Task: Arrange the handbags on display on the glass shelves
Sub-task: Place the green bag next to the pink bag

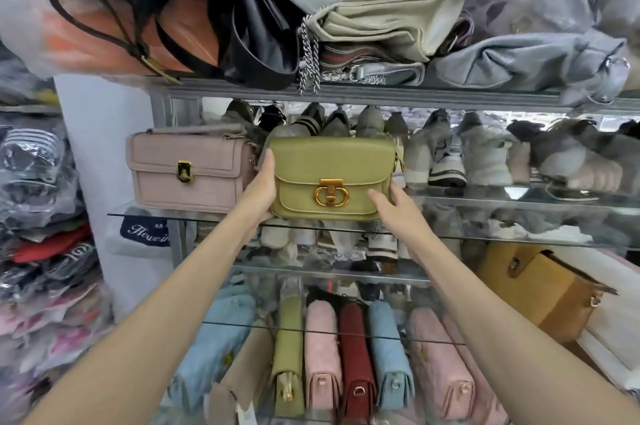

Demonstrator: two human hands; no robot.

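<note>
Two handbags are on the middle glass shelf [485, 238]: a pink bag [188, 172] already stands left of the green bag [332, 178]. The left hand [261, 189] and right hand [393, 208] clasp the green bag's ends, fingers curled. To its right the shelf looks unfilled; the bags above lie heaped.

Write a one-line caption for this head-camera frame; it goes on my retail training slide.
Both hands, left and right, hold an olive-green handbag at the glass shelf, beside a pink handbag.
</note>
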